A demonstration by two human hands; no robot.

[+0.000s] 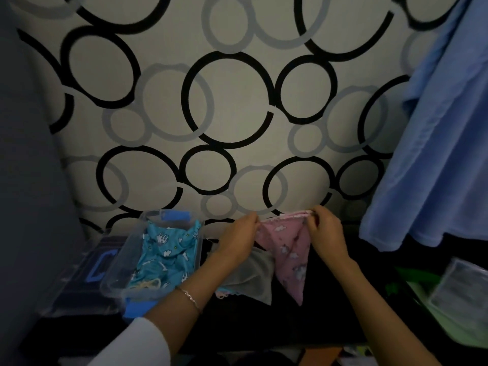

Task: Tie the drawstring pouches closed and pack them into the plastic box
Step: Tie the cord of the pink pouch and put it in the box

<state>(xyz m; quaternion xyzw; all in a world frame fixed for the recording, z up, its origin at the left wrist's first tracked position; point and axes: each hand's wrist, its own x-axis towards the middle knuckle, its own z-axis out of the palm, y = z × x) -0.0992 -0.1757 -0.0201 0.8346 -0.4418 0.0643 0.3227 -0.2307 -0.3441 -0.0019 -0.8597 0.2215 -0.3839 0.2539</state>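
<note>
Pink pouch (pixel 287 247) is pinched at its top edge by left hand (pixel 240 237) and right hand (pixel 327 231), with the plastic box (pixel 124 249) nearer the left hand.

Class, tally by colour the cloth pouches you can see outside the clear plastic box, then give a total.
Pink pouch, pinched by the left hand and right hand: 1
Grey pouch: 1
Total: 2
A pastel edge under the grey one is too hidden to count.
</note>
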